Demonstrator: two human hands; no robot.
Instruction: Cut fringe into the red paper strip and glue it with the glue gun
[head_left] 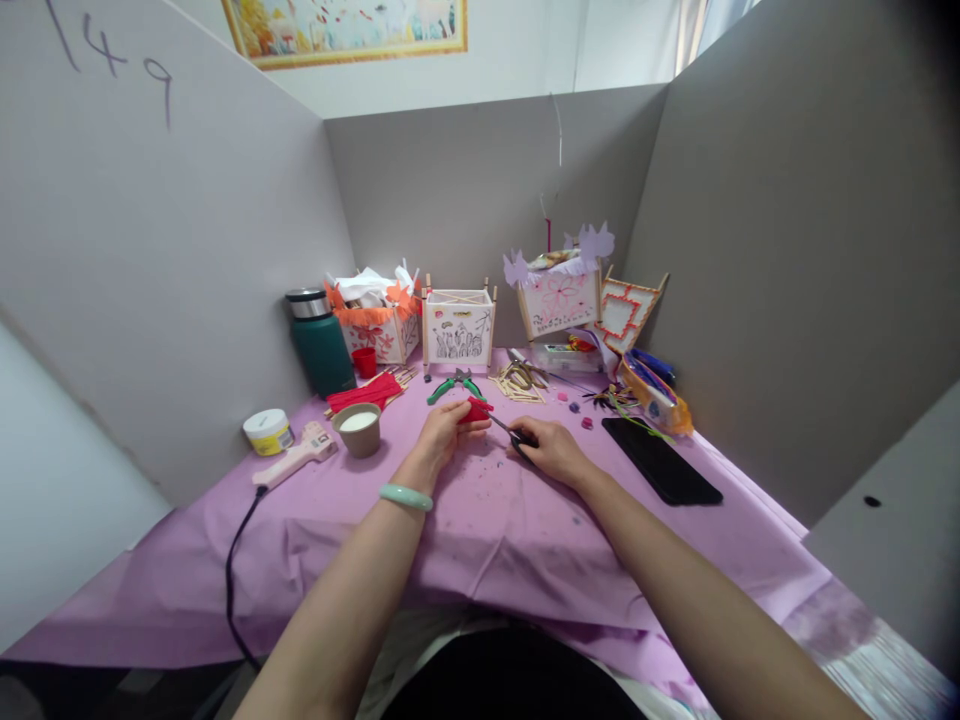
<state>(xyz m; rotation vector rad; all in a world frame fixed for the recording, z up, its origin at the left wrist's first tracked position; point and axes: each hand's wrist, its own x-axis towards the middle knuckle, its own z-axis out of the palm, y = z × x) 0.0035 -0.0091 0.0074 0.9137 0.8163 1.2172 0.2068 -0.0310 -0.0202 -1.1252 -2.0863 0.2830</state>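
My left hand (442,432) pinches a small red piece of paper (475,409) just above the purple table cover (480,520). A pale green bangle (406,496) sits on that wrist. My right hand (551,449) is closed around black scissors (508,431), and the blade tips reach the red piece. Both hands are near the middle of the table, close together.
A glue gun (296,458) with a black cord, a white tub (268,431), a brown cup (358,429) and a green flask (321,341) stand at left. Green pliers (454,386), red strips (365,393), paper lantern boxes (457,327) sit at the back, a black phone (661,460) at right. Grey partitions surround the table.
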